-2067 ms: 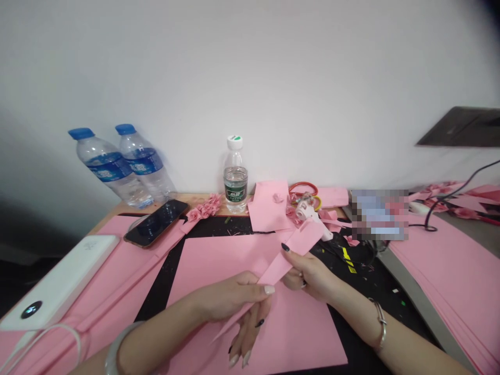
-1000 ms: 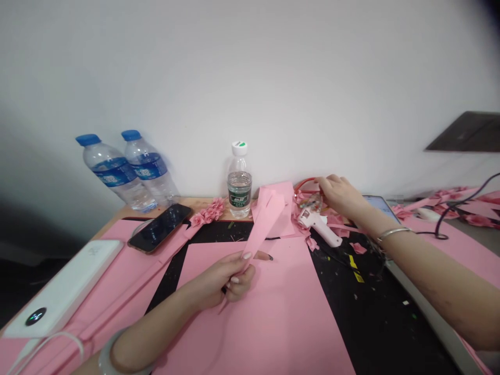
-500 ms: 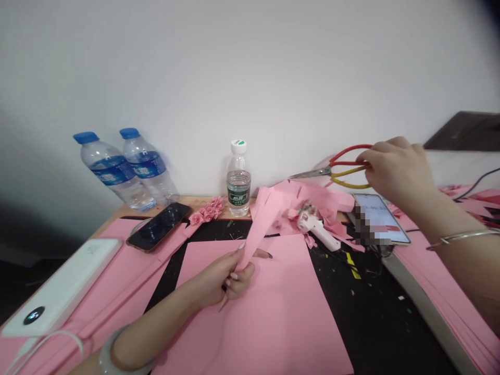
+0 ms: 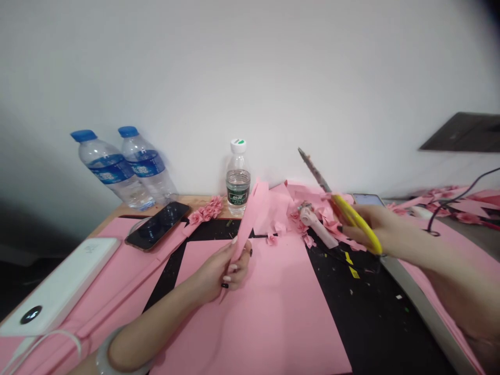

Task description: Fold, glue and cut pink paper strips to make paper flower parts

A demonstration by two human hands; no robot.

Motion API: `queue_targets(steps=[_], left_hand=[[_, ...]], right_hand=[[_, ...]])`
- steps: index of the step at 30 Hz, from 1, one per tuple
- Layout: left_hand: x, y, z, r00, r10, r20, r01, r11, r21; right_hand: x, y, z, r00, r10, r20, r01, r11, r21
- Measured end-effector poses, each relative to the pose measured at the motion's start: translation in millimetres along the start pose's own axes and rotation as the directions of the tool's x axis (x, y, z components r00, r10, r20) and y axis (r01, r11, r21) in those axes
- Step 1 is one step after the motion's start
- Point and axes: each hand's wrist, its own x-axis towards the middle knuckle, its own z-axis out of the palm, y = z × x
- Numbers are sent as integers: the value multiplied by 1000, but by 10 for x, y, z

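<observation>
My left hand (image 4: 228,268) is closed around a folded strip of pink paper (image 4: 249,213), which stands up and leans to the right. Below it lies a large flat pink sheet (image 4: 269,312). On the right, my right hand (image 4: 365,224) grips scissors (image 4: 344,211) with a yellow handle; their blades point up and left, above the paper scraps. Close by the right hand is a pale pink glue gun (image 4: 318,226), lying among pink paper flowers (image 4: 272,239) and cut pieces.
Two blue-capped bottles (image 4: 105,166) lean on the wall, and a small bottle (image 4: 238,182) stands mid-back. A dark phone (image 4: 158,226), white power bank (image 4: 58,286) and flower-tipped pink stem (image 4: 156,265) lie left. Another phone (image 4: 368,199) is partly hidden behind my right hand.
My right hand has moved down, and the scissors have turned from pointing left to pointing up and left. The paper strip in my left hand has swung more upright and slightly left.
</observation>
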Motion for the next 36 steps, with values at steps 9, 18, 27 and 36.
queue_targets(steps=[9, 18, 27, 36], left_hand=[[-125, 155, 49, 944, 320, -85, -267, 888, 373], [-142, 253, -36, 954, 285, -95, -218, 874, 434], [-185, 308, -50, 936, 331, -119, -184, 749, 637], [-245, 269, 3, 975, 218, -35, -106, 602, 791]], right_hand=[[-47, -39, 831, 970, -211, 118, 56, 670, 740], [-138, -2, 981, 970, -163, 181, 43, 845, 532], [-282, -96, 1003, 990, -76, 120, 78, 997, -15], [-277, -107, 1111, 971, -139, 194, 148, 988, -33]])
